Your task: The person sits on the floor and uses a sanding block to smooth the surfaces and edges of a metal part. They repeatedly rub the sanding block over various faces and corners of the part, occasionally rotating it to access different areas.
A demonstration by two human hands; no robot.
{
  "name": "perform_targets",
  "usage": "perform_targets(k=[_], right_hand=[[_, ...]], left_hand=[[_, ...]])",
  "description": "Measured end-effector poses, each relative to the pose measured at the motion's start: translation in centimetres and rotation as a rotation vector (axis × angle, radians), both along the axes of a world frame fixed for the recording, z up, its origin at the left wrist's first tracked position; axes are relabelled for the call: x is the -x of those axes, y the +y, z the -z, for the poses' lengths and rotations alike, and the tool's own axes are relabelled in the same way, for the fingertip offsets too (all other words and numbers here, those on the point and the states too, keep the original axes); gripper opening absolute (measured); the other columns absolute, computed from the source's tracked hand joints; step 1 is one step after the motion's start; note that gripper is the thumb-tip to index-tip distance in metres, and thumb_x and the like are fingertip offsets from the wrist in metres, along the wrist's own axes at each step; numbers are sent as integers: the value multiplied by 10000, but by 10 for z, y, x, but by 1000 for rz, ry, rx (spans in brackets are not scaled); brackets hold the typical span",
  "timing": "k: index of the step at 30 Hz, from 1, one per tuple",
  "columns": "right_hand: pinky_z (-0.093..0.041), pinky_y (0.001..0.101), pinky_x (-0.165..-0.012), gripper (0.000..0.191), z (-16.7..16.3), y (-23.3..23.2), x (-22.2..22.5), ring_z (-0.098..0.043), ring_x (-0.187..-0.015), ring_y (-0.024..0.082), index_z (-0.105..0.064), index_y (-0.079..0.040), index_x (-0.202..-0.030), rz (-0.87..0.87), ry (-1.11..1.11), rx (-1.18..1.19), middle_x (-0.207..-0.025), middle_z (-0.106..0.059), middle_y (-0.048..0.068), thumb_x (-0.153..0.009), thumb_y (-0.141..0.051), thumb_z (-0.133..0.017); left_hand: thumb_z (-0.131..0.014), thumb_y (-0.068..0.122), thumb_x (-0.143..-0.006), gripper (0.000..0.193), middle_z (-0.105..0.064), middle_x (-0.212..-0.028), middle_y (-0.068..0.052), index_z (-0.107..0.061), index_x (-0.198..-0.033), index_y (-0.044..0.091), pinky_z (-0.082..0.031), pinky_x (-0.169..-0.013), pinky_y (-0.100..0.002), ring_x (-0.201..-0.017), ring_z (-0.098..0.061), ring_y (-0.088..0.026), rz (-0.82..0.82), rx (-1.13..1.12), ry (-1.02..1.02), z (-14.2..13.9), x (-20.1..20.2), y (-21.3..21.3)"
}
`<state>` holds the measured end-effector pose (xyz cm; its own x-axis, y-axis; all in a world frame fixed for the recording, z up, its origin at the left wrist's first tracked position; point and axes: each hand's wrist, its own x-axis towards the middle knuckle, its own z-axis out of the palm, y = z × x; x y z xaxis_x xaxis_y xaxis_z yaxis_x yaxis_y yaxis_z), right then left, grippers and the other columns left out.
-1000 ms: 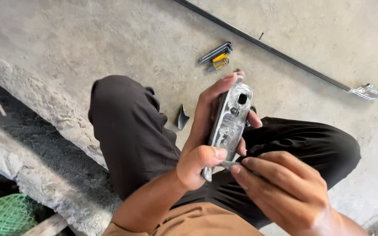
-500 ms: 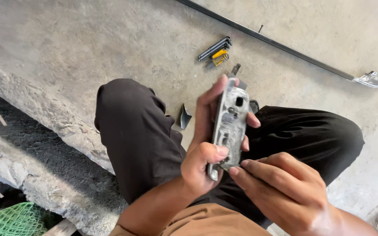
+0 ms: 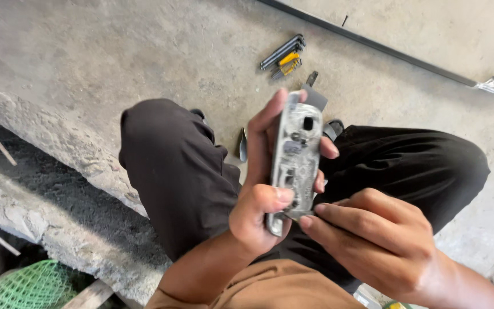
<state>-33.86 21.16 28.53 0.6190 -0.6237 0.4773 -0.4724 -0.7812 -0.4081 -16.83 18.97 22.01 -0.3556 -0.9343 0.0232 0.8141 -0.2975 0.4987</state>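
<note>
Head view, looking down at a seated person's lap. The left hand (image 3: 264, 189) is wrapped around a long grey metal lock body (image 3: 295, 160): its fingers curl behind and round the far edge, fingertips showing on the right side, and the thumb presses on the lower front face. The lock body stands nearly upright in this grip, its long axis running from the palm up and away toward the floor beyond the knees, recessed face turned to the camera. The right hand (image 3: 373, 246) lies below and to the right of the part, fingers drawn together, thumb and forefinger tips meeting at its lower end; whether they pinch a small piece there cannot be told. The right hand is thus the nearer one to the bottom end, the left holds the middle.

Both hands are above dark trousers (image 3: 184, 177). Beyond the knees, on the concrete floor (image 3: 115, 51), lie a set of hex keys (image 3: 284, 56) with a yellow holder, and farther off a long dark metal bar (image 3: 373, 43). A green mesh (image 3: 24, 286) shows at lower left.
</note>
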Motion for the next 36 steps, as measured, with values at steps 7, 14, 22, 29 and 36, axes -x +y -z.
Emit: perform_targets(k=[7,14,22,29,36], right_hand=[[-523,310,-584,345,-2,1,9,-635,-718,192,-752,21,-1034,58,48,-111,-972,-698,114,-701,-33,-823],[-531,319,-592,372,-1,1,16,-640,-731,215,-739,20,-1037,-57,-77,-211,-967,-677,131,-680,-58,-808],[-563,345,-623,378,0,3,23,-652,-748,231,-733,8,-1067,-142,-194,-315,-951,-669,129,-705,-7,-841],[-558,333,-616,379,1,8,20,-668,-776,214,-737,-7,-1051,-66,-191,-333,-938,-675,106,-683,-16,-830],[-568,333,-653,337,2,15,16,-691,-789,194,-755,-53,-1051,-5,-237,-427,-907,-672,47,-727,-35,-847]], left_hand=[[-591,184,-774,1000,-223,-1637,-159,-184,-1688,174,-517,-834,-317,-1128,-534,-254,51,40,-87,-1,2,2],[-602,268,-778,808,-227,-1630,-150,-357,-1547,303,-479,-725,-272,-1068,-575,-241,9,231,-166,1,11,10],[-603,269,-822,746,-258,-1621,-124,-441,-1538,401,-508,-733,-254,-1097,-597,-232,-1,424,-143,13,15,14],[-596,260,-896,667,-234,-1641,-113,-454,-1523,438,-481,-781,-258,-1140,-578,-227,85,425,-113,20,6,16],[-602,262,-878,689,-228,-1643,-125,-451,-1526,439,-483,-768,-259,-1129,-576,-228,62,460,-135,21,5,17]])
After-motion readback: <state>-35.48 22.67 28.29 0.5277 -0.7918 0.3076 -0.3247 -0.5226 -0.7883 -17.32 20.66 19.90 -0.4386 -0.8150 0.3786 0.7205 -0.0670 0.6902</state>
